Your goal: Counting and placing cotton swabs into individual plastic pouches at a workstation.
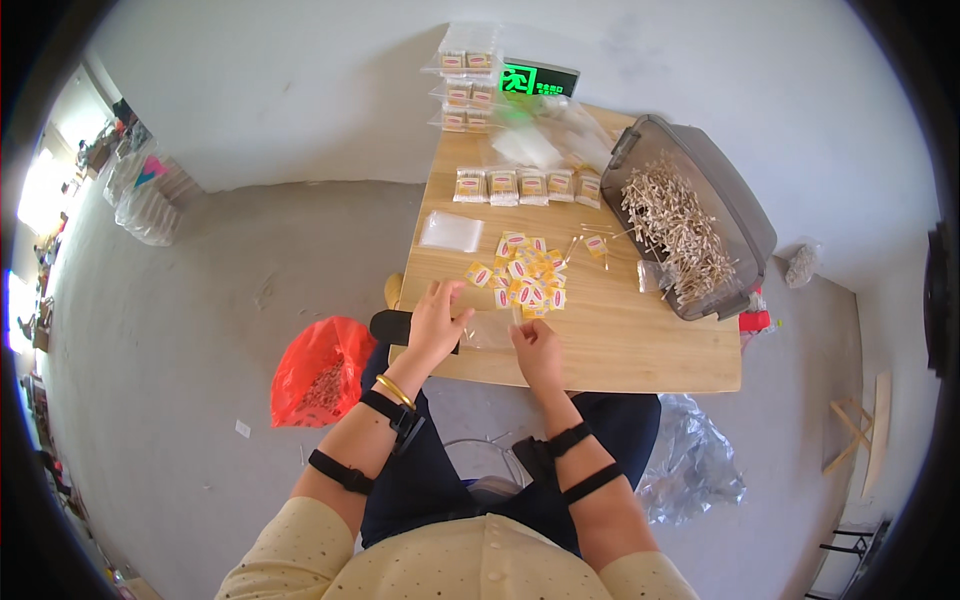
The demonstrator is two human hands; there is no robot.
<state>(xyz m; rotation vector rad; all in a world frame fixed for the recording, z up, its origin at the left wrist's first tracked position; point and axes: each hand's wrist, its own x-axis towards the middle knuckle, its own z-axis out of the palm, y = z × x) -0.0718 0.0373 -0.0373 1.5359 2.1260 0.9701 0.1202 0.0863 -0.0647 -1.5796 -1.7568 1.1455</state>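
Observation:
On the wooden table's near side, my left hand [438, 322] reaches in with its fingers apart, beside a small clear plastic bag [487, 332]. My right hand [538, 352] is closed in a pinch at that bag's right side, just below a loose pile of small yellow-and-white cards [530, 272]. Whether the left fingertips touch the film is hard to see. Left of the pile lies a stack of flat clear bags [451, 231]. Several loose cotton swabs [572, 248] and a single card [595, 246] lie right of the pile.
A grey tub [745, 215] heaped with cotton swabs [675, 225] stands at the right. Filled packs [502, 187] line up behind the cards; more packs [468, 90] are stacked beside a green exit sign [540, 78]. A red bag [320, 370] sits on the floor at left.

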